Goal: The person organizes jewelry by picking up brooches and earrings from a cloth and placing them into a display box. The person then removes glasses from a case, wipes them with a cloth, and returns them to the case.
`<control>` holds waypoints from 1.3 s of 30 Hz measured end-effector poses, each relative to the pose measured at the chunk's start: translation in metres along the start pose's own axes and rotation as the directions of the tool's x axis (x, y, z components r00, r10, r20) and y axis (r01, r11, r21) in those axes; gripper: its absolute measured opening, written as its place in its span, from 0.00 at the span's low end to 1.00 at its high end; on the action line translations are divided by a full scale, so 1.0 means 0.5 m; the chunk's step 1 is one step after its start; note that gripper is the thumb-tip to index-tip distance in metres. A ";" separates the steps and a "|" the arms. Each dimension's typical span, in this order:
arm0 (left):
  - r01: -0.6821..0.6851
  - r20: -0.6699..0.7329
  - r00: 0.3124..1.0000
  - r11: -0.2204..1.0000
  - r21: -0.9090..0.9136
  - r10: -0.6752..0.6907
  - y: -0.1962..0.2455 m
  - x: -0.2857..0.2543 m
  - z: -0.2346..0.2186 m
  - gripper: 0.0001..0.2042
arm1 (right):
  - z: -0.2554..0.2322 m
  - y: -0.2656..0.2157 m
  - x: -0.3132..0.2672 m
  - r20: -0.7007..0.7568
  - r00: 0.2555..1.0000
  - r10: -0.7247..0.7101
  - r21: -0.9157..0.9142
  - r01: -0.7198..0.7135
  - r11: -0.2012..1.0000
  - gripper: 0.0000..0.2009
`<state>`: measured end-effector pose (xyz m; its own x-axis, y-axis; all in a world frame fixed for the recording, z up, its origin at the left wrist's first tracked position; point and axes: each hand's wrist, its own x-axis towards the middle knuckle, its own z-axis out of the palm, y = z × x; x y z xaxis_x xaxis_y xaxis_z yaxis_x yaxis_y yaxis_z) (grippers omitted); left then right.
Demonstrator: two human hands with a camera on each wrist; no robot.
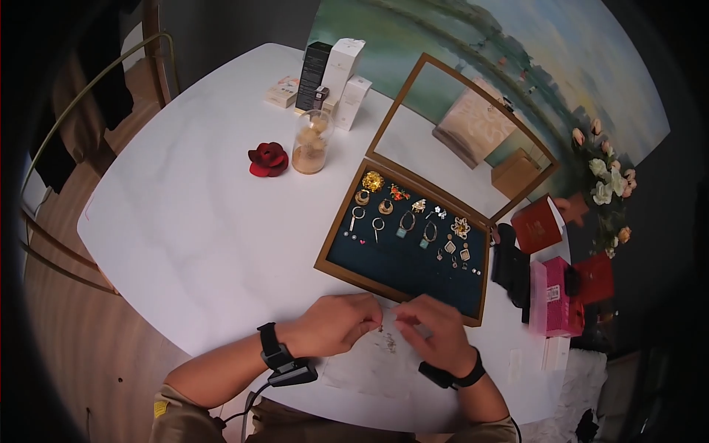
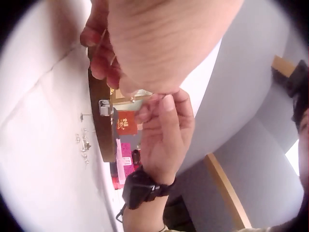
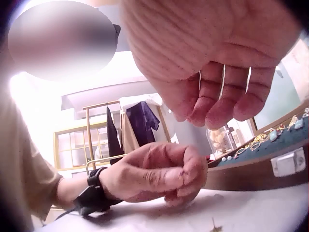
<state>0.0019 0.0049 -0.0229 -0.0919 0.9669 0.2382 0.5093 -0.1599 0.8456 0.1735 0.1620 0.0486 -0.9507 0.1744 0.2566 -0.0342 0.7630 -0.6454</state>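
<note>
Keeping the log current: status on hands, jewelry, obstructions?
Left hand pinching, apparently a tiny piece; right hand, hold unclear. Loose jewelry on sheet below. Open case beyond; nothing seen between hands.

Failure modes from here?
1. Tiny loose metallic-looking pieces lie close to both the left hand and right hand; a brush could scatter them.
2. The brown wood-framed lid stands open at the dark-teal-lined wooden case; a knock might drop it onto the mixed-colour jewellery.
</note>
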 end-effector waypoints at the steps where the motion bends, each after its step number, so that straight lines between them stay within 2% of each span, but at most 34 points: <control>1: -0.003 0.006 1.000 1.000 0.003 0.003 0.006 0.001 -0.004 0.05 | 0.008 -0.002 -0.007 -0.007 1.000 0.002 0.000 -0.002 1.000 0.09; 3: 0.060 0.027 0.998 0.962 -0.268 -0.055 0.018 0.003 -0.011 0.04 | 0.023 -0.003 -0.017 -0.012 1.000 -0.028 -0.018 0.028 0.999 0.10; 7: 0.101 0.034 0.995 0.911 -0.400 -0.096 0.019 -0.002 -0.003 0.03 | 0.034 -0.016 -0.024 -0.127 0.992 0.011 0.021 -0.008 1.000 0.09; 9: 0.083 -0.011 0.995 0.884 -0.460 -0.099 0.018 -0.004 0.000 0.03 | 0.037 -0.014 -0.027 -0.122 0.992 0.031 0.054 -0.025 0.998 0.08; 13: 0.009 -0.093 0.994 0.886 -0.464 -0.059 0.006 -0.004 0.017 0.03 | 0.045 -0.017 -0.029 -0.106 0.990 0.097 0.085 -0.089 0.992 0.07; 15: -0.044 -0.131 0.991 0.911 -0.411 -0.011 0.004 -0.003 0.020 0.03 | 0.048 -0.023 -0.025 -0.122 0.987 0.108 0.079 -0.099 0.992 0.07; 18: 0.004 -0.121 0.991 0.918 -0.396 -0.056 0.009 -0.004 0.015 0.04 | 0.050 -0.024 -0.023 -0.136 0.982 0.134 0.084 -0.123 0.989 0.06; 25: -0.038 -0.183 0.983 0.944 -0.327 -0.024 0.016 -0.005 0.013 0.04 | 0.047 -0.029 -0.013 -0.132 0.979 0.155 0.080 -0.146 0.986 0.05; 27: -0.026 -0.185 0.982 0.959 -0.281 -0.028 0.018 -0.005 0.009 0.04 | 0.045 -0.026 -0.007 -0.126 0.984 0.123 0.037 -0.119 0.992 0.05; 31: -0.045 -0.217 0.976 0.950 -0.308 -0.024 0.015 -0.004 0.013 0.04 | 0.039 -0.021 0.009 -0.136 0.990 0.026 -0.045 -0.032 0.998 0.06; 39: -0.044 -0.241 0.970 0.952 -0.304 -0.032 0.013 -0.003 0.014 0.05 | -0.014 -0.019 0.048 -0.066 0.998 -0.019 -0.102 0.012 0.995 0.06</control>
<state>0.0115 0.0038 -0.0212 -0.3116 0.8949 0.3194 0.2287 -0.2556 0.9393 0.1532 0.1632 0.0659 -0.9274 0.2011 0.3156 -0.0136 0.8246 -0.5655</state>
